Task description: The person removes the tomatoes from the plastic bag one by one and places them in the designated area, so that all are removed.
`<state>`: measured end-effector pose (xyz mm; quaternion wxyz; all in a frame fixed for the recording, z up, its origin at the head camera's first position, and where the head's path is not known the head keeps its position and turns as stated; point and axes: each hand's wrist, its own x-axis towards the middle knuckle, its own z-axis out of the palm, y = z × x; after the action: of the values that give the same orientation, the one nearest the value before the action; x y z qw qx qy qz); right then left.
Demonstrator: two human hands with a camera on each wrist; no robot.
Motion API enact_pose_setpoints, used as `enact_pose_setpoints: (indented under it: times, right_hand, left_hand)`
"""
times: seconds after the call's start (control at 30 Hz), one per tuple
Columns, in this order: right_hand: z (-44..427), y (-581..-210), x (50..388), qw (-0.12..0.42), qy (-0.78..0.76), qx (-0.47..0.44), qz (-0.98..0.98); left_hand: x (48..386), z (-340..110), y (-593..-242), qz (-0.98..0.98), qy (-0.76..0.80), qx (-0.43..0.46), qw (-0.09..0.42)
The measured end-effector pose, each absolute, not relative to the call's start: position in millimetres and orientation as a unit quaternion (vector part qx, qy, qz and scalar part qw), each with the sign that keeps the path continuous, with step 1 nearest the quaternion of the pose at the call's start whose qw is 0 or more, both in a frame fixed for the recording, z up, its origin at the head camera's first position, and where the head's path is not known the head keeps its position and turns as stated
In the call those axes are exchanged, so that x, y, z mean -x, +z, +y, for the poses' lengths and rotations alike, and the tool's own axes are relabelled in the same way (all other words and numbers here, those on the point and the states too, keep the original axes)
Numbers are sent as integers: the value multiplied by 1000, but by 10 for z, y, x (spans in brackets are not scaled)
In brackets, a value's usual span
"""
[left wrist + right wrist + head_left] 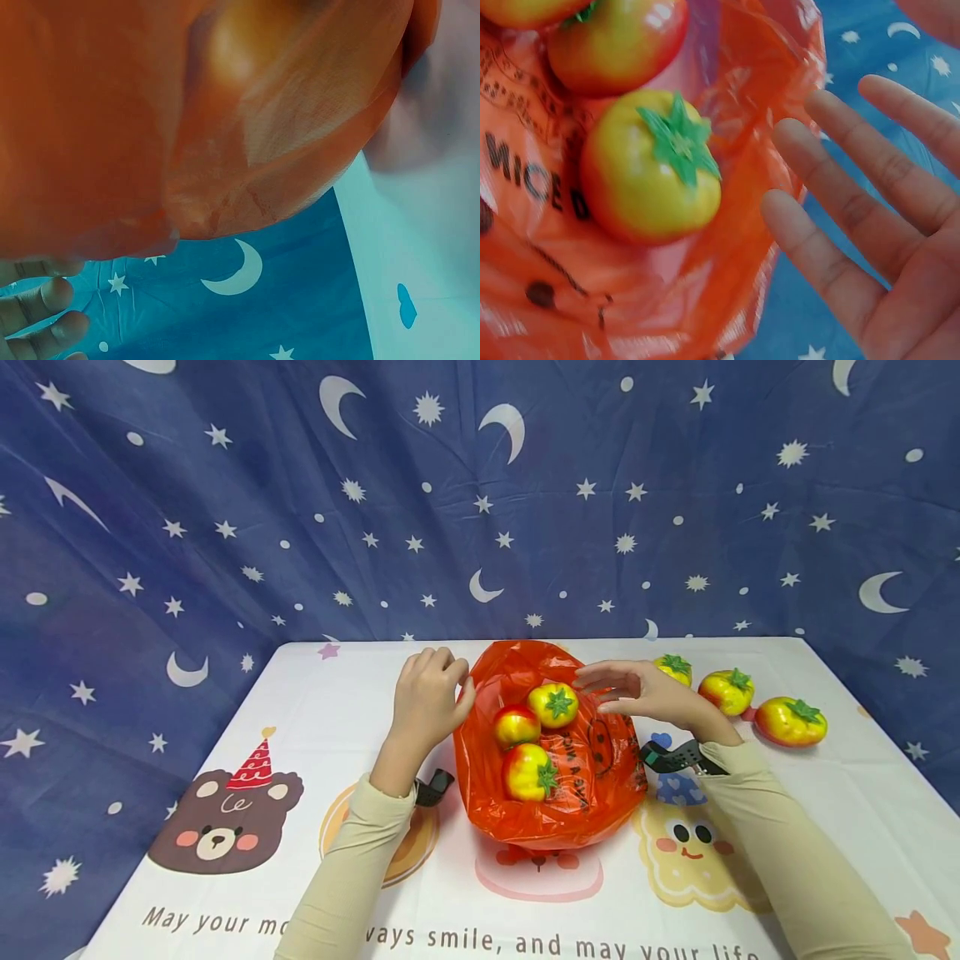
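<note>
A thin red plastic bag (pixel 600 802) with dark print lies mouth up in the middle of the table. Inside sit three yellow-and-red tomato-like fruits: one (pixel 557 704) near the far side, one (pixel 517 727) beside it, and one (pixel 529 772) nearer. My left hand (pixel 427 697) is at the bag's left rim, fingers curled, pinching the plastic; in the left wrist view the bag partly hides it. Over the right side, my right hand (pixel 637 685) holds nothing. Its fingers (pixel 847 187) are spread and nearly straight beside a fruit (pixel 649 169) in the right wrist view.
Beyond my right wrist, three similar fruits stand in a row: one (pixel 675 668) partly behind the hand, one (pixel 726 692) and one (pixel 791 721). A white printed tablecloth (pixel 337 710) covers the table. A blue star-patterned curtain (pixel 450 510) hangs behind.
</note>
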<state>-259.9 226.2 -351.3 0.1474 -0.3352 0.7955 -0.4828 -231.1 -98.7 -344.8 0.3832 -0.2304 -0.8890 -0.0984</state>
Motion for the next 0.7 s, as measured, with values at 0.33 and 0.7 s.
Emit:
enact_pose_setpoints:
  times: [0.33,0.7]
  right_hand:
    - [1980,-3578,2564,187,-482,360,777]
    - [1761,-3691,2491,234,-477,403,745]
  left_hand:
    - [2297,-983,-3433,-889,-100,230,382]
    - [2303,-990,-3438,-888,-102,231,384]
